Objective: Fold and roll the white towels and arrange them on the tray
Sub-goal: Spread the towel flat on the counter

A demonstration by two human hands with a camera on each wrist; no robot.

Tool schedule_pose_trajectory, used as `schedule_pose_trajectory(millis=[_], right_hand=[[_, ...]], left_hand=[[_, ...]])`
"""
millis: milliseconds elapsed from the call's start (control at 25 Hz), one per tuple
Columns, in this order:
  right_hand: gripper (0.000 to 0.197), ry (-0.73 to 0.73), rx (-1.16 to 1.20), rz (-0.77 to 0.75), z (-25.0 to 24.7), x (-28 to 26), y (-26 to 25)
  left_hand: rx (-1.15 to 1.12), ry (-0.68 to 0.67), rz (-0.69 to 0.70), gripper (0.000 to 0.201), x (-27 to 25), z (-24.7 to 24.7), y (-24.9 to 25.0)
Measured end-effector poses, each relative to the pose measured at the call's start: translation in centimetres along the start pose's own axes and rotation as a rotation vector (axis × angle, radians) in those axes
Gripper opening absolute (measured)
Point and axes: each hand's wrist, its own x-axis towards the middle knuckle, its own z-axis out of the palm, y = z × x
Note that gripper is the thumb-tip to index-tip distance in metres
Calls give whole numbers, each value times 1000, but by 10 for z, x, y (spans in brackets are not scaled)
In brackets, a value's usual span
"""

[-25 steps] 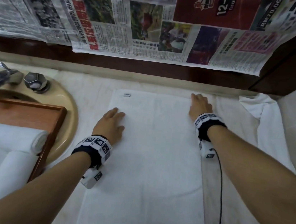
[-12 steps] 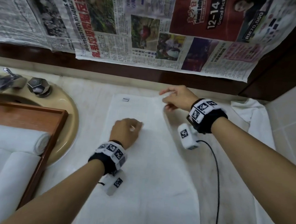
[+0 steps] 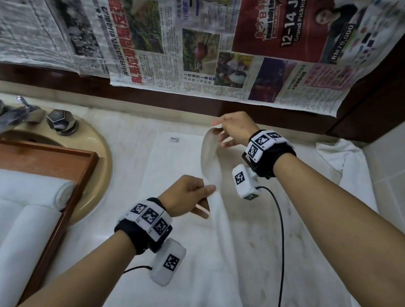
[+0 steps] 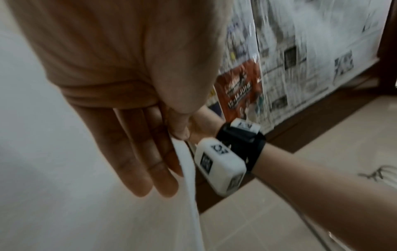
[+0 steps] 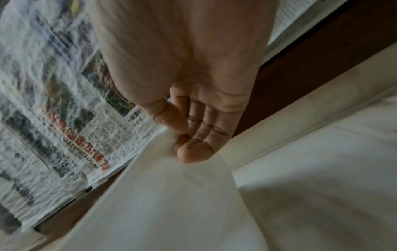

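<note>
The white towel (image 3: 174, 240) lies spread on the pale counter (image 3: 309, 270) in the middle of the head frame, but its right long edge is now lifted and curling over toward the left, where a second ago the whole sheet lay flat. The right hand (image 3: 233, 129), in the upper centre of the frame, pinches the far right corner between thumb and fingers (image 5: 189, 152) and holds it raised above the counter; a second ago it lay flat on that corner. The left hand (image 3: 185, 195), in the centre, pinches the same edge nearer the camera between thumb and forefinger, the other fingers (image 4: 137, 169) straight and together beneath the fold; earlier it rested palm down on the cloth. Bare counter now shows to the right of the raised edge. At lower left, the wooden tray (image 3: 71, 203) sits over the sink basin (image 3: 102, 166) and holds rolled towels (image 3: 19, 187), unchanged. The faucet (image 3: 13, 115) stands at upper left, newspaper sheets (image 3: 160, 32) hang along the top of the frame, and another loose towel (image 3: 337, 158) lies crumpled at the right edge of the counter
</note>
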Motion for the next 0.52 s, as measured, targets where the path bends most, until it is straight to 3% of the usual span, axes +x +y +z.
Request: schedule_pose_trajectory(millis=[240, 360, 520], right_hand=[[8, 47, -358, -253, 16, 16, -6], [17, 28, -564, -335, 41, 34, -7], [17, 8, -586, -323, 78, 55, 0]], left_hand=[[-109, 208, 29, 33, -21, -40, 11], [-146, 371, -46, 32, -20, -63, -15], [-75, 621, -178, 32, -13, -90, -62]])
